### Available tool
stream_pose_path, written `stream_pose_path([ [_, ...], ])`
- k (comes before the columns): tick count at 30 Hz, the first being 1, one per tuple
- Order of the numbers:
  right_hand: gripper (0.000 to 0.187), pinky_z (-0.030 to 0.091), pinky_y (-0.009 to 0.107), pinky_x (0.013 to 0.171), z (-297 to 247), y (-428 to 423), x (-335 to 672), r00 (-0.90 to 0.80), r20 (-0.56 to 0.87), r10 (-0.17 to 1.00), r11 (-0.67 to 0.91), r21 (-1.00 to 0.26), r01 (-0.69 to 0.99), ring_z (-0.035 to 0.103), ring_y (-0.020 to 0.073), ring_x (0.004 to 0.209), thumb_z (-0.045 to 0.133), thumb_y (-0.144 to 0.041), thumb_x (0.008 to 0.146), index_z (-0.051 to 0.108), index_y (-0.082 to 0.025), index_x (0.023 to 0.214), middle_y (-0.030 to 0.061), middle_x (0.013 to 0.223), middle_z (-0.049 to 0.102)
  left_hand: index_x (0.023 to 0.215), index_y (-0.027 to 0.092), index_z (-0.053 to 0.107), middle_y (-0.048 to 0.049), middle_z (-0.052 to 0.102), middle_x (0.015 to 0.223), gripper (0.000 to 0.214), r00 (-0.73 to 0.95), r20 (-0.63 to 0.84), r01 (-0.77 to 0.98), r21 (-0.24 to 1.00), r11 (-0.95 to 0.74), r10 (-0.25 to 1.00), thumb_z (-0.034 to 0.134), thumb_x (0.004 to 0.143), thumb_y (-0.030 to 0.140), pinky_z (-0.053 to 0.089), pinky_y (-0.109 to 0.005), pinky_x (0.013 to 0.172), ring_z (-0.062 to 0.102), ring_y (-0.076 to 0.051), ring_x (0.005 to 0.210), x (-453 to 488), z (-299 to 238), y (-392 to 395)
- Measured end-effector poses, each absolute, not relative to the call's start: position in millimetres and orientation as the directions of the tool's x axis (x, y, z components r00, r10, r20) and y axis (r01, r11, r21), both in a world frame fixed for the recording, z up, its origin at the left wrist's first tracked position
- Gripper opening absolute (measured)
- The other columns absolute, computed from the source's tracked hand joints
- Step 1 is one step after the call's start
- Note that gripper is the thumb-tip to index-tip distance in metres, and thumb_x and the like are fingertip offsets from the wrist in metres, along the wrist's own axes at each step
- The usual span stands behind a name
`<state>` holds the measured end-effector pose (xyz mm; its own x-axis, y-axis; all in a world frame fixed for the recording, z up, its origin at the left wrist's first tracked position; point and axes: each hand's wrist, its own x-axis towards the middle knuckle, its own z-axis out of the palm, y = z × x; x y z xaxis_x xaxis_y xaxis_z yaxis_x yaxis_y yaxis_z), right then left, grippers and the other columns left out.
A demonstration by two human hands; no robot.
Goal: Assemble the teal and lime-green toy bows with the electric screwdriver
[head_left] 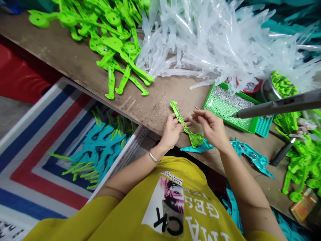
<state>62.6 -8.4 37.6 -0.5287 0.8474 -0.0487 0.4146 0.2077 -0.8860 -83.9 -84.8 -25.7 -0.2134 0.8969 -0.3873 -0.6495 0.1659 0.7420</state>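
My left hand (173,130) is closed around a long lime-green plastic part (178,114), narrow at the far end and with a round cup at the near end. A thin metal rod or spring seems to run along its channel. My right hand (210,124), just to the right, has its fingers pinched together, and a small thin metal piece (197,107) sticks out by the fingertips. Under the green part lies a turquoise plastic piece (192,147). Another turquoise piece (253,155) rests to the right, by my right forearm.
Piles of lime-green parts (112,47) and clear-white plastic pieces (200,36) cover the table's back. A green basket (227,115) holds small metal bits. A grey screwdriver-like tool (281,105) hangs over it. A striped box (50,167) with turquoise assemblies (97,150) stands left.
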Motion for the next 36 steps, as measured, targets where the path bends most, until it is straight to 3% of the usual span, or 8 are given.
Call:
stream_pose_path([
  [5,0.024,0.058,0.038,0.087,57.6,-51.2,83.1,-0.522,-0.081,0.849,0.298,-0.743,0.600,0.076,0.0239,0.098,0.052,-0.029,0.103,0.073,-0.022,0.113,0.0089,0.107,0.080,0.119,0.026,0.042,-0.0049,0.069,0.122,0.051,-0.189,-0.408,-0.634,0.745,0.207,0.893,0.077,0.082,0.024,0.061,-0.037,0.086,0.076,-0.019,0.095,-84.4,-19.5,-89.2],
  [9,0.028,0.054,0.044,0.087,45.2,-82.6,84.9,-0.539,-0.013,0.842,0.422,-0.606,0.675,0.071,0.0295,0.097,0.065,-0.036,0.097,0.070,-0.020,0.118,0.0109,0.108,0.079,0.125,0.028,0.039,-0.0078,0.064,0.132,0.064,-0.147,-0.398,-0.614,0.754,0.232,0.906,0.082,0.078,0.026,0.062,-0.036,0.082,0.075,-0.022,0.100,-82.9,-18.4,-92.9],
  [13,0.021,0.050,0.044,0.081,26.7,-97.0,83.3,-0.542,0.076,0.837,0.509,-0.474,0.719,0.067,0.0298,0.093,0.058,-0.024,0.099,0.068,-0.019,0.117,0.0116,0.102,0.076,0.127,0.029,0.036,-0.0076,0.065,0.129,0.076,-0.149,-0.362,-0.578,0.787,0.216,0.920,0.087,0.071,0.022,0.062,-0.032,0.082,0.075,-0.021,0.100,-82.3,-23.3,-93.5],
  [18,0.022,0.055,0.039,0.081,22.6,-97.9,84.1,-0.548,0.114,0.829,0.513,-0.547,0.662,0.069,0.0248,0.094,0.049,-0.016,0.101,0.066,-0.021,0.114,0.0108,0.102,0.074,0.125,0.029,0.035,-0.0056,0.067,0.124,0.077,-0.178,-0.331,-0.532,0.825,0.193,0.927,0.083,0.067,0.011,0.061,-0.034,0.086,0.076,-0.020,0.098,-81.3,-26.3,-91.8],
  [24,0.017,0.057,0.035,0.072,23.3,-92.3,81.0,-0.514,0.107,0.851,0.467,-0.602,0.648,0.069,0.0219,0.082,0.057,-0.027,0.101,0.068,-0.020,0.113,0.0101,0.097,0.072,0.125,0.029,0.035,-0.0056,0.067,0.123,0.076,-0.194,-0.342,-0.517,0.832,0.200,0.920,0.079,0.066,0.009,0.060,-0.030,0.079,0.076,-0.019,0.092,-79.4,-24.4,-91.4],
  [28,0.016,0.057,0.035,0.078,19.1,-88.5,79.5,-0.504,0.123,0.855,0.467,-0.605,0.645,0.069,0.0219,0.085,0.054,-0.021,0.101,0.069,-0.020,0.102,0.0092,0.091,0.071,0.127,0.029,0.034,-0.0031,0.067,0.117,0.079,-0.212,-0.341,-0.503,0.841,0.197,0.916,0.078,0.066,0.008,0.061,-0.030,0.078,0.075,-0.017,0.090,-78.1,-25.5,-91.9],
  [36,0.015,0.052,0.035,0.073,11.9,-83.4,78.3,-0.424,0.124,0.897,0.413,-0.574,0.707,0.064,0.0219,0.080,0.054,-0.023,0.099,0.067,-0.020,0.093,0.0087,0.086,0.066,0.127,0.029,0.034,-0.0023,0.065,0.116,0.077,-0.234,-0.320,-0.462,0.868,0.185,0.918,0.077,0.067,0.008,0.061,-0.032,0.081,0.075,-0.017,0.089,-75.8,-26.2,-92.7],
])
